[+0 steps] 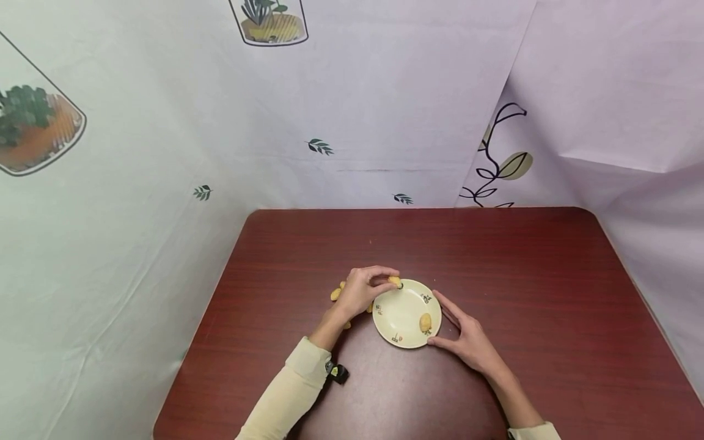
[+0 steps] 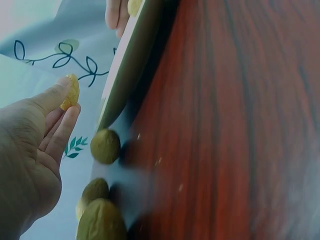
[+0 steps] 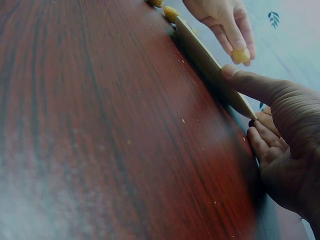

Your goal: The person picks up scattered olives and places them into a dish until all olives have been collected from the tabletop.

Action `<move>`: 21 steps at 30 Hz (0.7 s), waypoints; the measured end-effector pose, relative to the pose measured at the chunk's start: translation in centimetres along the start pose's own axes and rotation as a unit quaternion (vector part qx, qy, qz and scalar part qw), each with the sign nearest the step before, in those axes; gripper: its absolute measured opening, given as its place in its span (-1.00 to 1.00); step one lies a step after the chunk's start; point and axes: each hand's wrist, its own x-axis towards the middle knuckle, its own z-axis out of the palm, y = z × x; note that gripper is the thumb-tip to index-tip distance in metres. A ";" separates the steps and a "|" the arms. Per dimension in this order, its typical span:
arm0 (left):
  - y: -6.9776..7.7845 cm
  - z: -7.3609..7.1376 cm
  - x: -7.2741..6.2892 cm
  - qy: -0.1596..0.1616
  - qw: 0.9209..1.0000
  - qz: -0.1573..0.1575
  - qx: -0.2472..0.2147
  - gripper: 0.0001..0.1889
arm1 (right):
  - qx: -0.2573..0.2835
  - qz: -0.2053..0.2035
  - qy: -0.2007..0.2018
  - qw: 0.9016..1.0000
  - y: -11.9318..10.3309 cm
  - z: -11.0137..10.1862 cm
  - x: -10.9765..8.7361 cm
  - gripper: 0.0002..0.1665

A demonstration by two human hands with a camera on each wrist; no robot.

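Note:
My left hand (image 1: 360, 290) pinches a small yellow oval piece (image 1: 395, 282), wrinkled and potato-like, between thumb and fingertips. In the head view it overlaps the upper left rim of a round cream plate (image 1: 397, 321) with small printed motifs. The left wrist view shows the pinched piece (image 2: 71, 93) above the plate's level. On the plate's right side my right hand (image 1: 467, 339) holds the rim, thumb at the near edge and fingers at the far edge. Another yellow piece (image 1: 425, 322) lies inside the plate, toward the right.
Several more yellow pieces (image 1: 336, 294) lie on the dark red wooden table (image 1: 495, 256) left of the plate, partly hidden under the left forearm. A printed white cloth (image 1: 385, 91) hangs behind the table and along its sides.

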 end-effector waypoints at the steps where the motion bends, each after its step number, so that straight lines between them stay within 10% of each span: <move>1: 0.1 0.2 0.0 -0.002 1.000 -0.002 -0.001 -0.70 | 0.000 0.000 -0.001 1.000 0.0 0.0 0.0 0.21; 21: 0.8 4.2 0.1 -0.035 0.997 0.025 0.058 -0.73 | 0.005 -0.019 0.004 1.000 -0.5 -0.1 -0.1 0.18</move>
